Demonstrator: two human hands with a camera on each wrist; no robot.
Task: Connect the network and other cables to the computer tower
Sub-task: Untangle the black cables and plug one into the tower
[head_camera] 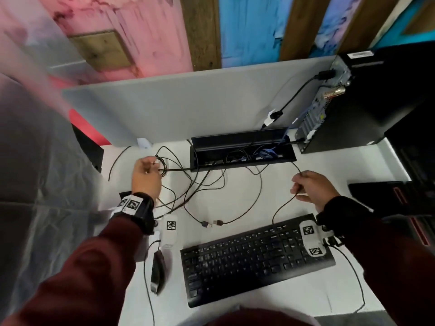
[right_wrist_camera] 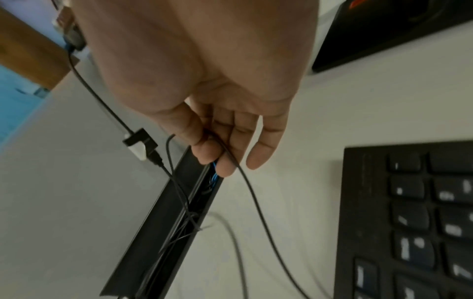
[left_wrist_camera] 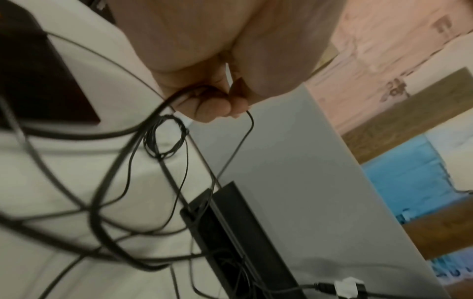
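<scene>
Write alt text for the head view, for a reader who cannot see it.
Over a white desk, the left hand holds a bundle of tangled black cables and the right hand pinches one thin black cable. Two loose USB plugs lie beyond a black keyboard; a computer tower stands far right.

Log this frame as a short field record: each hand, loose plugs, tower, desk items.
left hand: pinches a thin black cable above the tangle
right hand: grips another black cable
USB plugs: two, lying unplugged on the desk beyond the keyboard
computer tower: rear panel faces the cable tray; one black cable already attached
mouse: left of keyboard
</scene>
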